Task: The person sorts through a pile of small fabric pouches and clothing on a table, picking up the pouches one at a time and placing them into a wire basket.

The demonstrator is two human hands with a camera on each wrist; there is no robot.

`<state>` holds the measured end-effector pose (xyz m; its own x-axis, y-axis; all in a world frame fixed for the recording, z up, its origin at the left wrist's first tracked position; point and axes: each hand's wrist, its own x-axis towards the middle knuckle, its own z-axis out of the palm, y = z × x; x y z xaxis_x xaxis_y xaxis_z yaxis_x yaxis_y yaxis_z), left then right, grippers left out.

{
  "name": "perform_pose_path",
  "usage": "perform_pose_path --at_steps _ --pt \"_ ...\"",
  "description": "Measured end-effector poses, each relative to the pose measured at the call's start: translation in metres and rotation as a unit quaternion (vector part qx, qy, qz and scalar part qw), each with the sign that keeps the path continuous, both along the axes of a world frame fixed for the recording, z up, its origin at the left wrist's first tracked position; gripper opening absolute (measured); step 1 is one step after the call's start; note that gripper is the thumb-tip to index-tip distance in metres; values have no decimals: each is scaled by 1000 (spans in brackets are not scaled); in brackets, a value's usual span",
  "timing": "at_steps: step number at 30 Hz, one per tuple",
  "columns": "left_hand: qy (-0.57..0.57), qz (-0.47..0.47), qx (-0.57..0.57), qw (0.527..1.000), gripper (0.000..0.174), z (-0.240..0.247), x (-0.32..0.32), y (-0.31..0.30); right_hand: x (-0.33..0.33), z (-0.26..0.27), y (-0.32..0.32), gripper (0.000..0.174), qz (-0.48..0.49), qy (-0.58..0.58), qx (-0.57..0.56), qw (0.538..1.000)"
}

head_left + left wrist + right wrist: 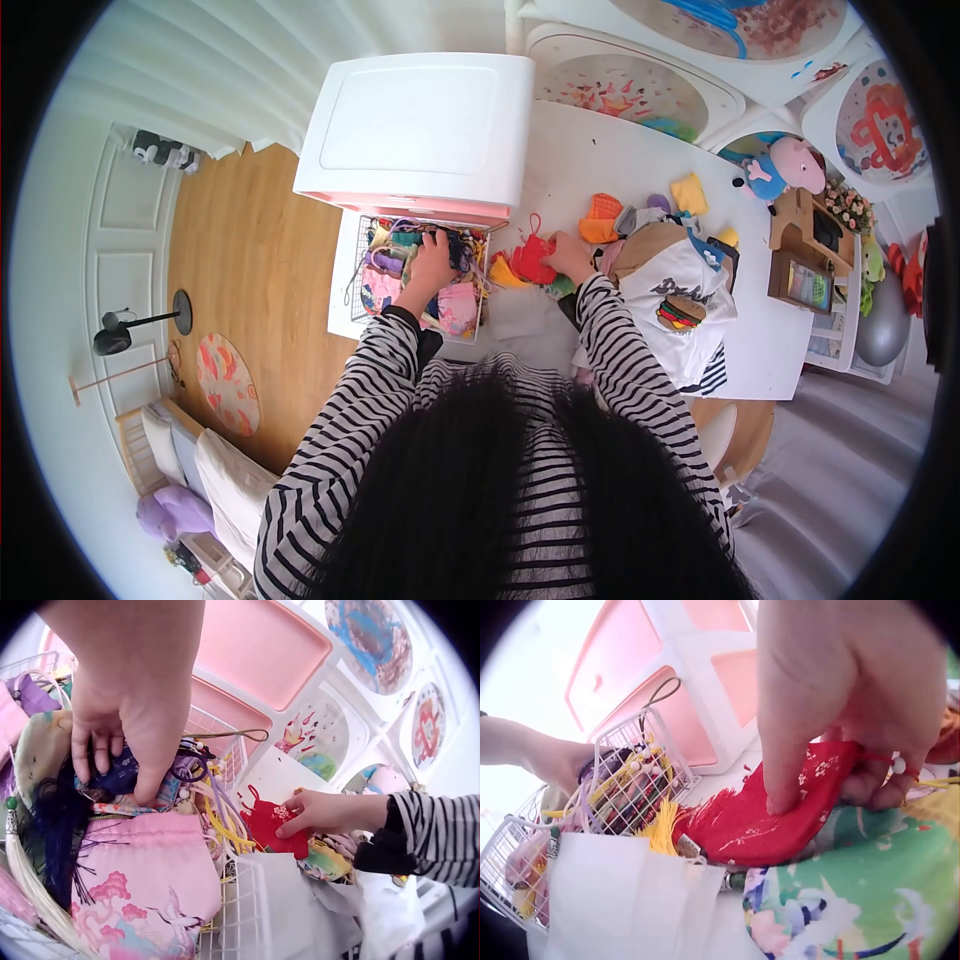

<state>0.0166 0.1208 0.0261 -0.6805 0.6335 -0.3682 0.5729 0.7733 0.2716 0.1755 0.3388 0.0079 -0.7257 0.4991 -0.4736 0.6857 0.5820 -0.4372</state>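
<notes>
My left hand [432,262] reaches down into a white wire basket [259,904] heaped with small cloth pouches, cords and tassels. Its thumb and fingers close around a dark blue pouch [124,774], which is partly hidden beneath the palm. Beside it lies a pink drawstring pouch [150,881] with a crane and tree print. To the right of the basket, my right hand [570,258] pinches a red pouch [772,817] with pale flowers between thumb and fingers. A green printed pouch [870,877] lies under the red one, and a yellow tassel [662,827] shows to its left.
A white drawer unit [420,120] with pink drawers stands behind the basket. White paper [615,892] lies beside the basket. Further right are a white burger-print shirt [665,300], an orange cloth [600,218], a plush toy [790,170] and a wooden toy house [800,230].
</notes>
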Motion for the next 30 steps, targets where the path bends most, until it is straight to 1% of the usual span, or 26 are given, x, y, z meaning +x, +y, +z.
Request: perform_pose_path --at_steps 2,6,8,9,11,12,13,15,16,17,18,19,21,22,23,24,25,27,28,30 --pt "0 -6 0 1000 78 -1 0 -1 8 -11 1 48 -2 -29 -61 998" --pt "6 -19 7 1000 80 -3 0 -3 21 -17 4 47 5 -19 -75 997" --pt "-14 -15 -22 1000 79 4 0 -1 25 -8 10 47 -43 95 -137 985" --pt "-11 -16 -19 1000 79 4 0 -2 26 -5 13 47 -44 98 -134 985" --pt "-9 -32 -26 999 77 4 0 -3 28 0 22 45 -145 230 -159 949" --pt "-6 -34 -22 999 77 6 0 -3 29 2 24 37 -179 294 -162 925" --pt "-26 -46 -30 998 75 9 -1 -4 30 16 24 37 -180 298 -158 924" --pt "-41 -62 -32 997 72 16 -6 -2 36 50 26 34 -229 370 -104 894" --pt "-48 -85 -50 994 67 23 -8 -1 39 67 27 34 -230 374 -100 893" --pt "-56 -107 -68 990 63 30 -9 0 43 84 27 33 -225 372 -120 892" --pt "-68 -115 -70 989 52 47 -8 3 46 95 26 32 -220 370 -140 892" --pt "-66 -116 -67 989 52 65 -5 8 49 99 25 32 -220 371 -138 892" --pt "-109 -129 50 984 39 93 8 21 53 105 21 31 -206 426 -198 859" --pt "-109 -129 53 984 39 98 14 27 55 114 17 31 -204 426 -197 859" --pt "-134 -137 160 968 35 102 22 34 56 123 12 31 -195 424 -215 858" --pt "-156 -145 267 940 32 104 29 41 57 129 6 31 -187 423 -233 856" --pt "-155 -143 270 940 32 103 35 48 57 131 2 31 -184 423 -231 857" --pt "-290 -124 359 878 30 102 41 63 57 133 -3 33 -154 411 -261 860" --pt "-289 -125 361 878 30 101 45 67 56 133 -5 33 -152 413 -259 860" --pt "-422 -51 390 817 28 102 50 72 56 133 -8 32 -138 389 -247 877"
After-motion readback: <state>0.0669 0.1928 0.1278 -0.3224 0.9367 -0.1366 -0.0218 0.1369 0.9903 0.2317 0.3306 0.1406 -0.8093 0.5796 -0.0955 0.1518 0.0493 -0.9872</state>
